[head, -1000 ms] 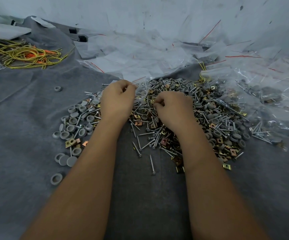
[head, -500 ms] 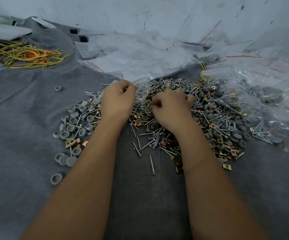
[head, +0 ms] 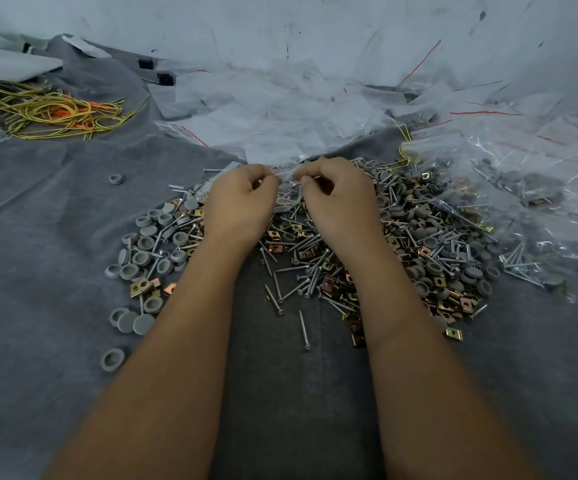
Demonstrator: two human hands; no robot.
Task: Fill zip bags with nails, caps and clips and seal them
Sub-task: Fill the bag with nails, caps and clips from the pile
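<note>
Both hands are curled nearly into fists over the far middle of the hardware pile (head: 367,258), knuckles up. The left hand (head: 242,202) and the right hand (head: 337,199) sit close together, and each pinches with thumb and forefinger the top edge of a small clear zip bag (head: 289,183) stretched between them. The bag hangs in the narrow gap between the two hands, just above the pile; what it holds is hard to make out through the plastic.

The pile itself spreads across a grey cloth-covered surface (head: 55,237) and mixes silver nails (head: 306,282), grey round caps (head: 145,242) and brass-coloured square clips (head: 346,320). The caps gather mostly on the pile's left side, with a few strays lying apart from it, one cap (head: 112,359) nearer the person and another (head: 116,179) farther away. The clips are thickest at the pile's right and near edges, beside the right forearm. A single nail (head: 304,330) lies alone on the cloth just nearer than the pile, between the forearms.

Beyond the pile, a drift of empty clear bags (head: 273,119) with red seal lines lies heaped. To the pile's right, filled bags (head: 529,199) lie on one another. Far to the pile's left is a tangle of yellow and orange bands (head: 55,112).
</note>
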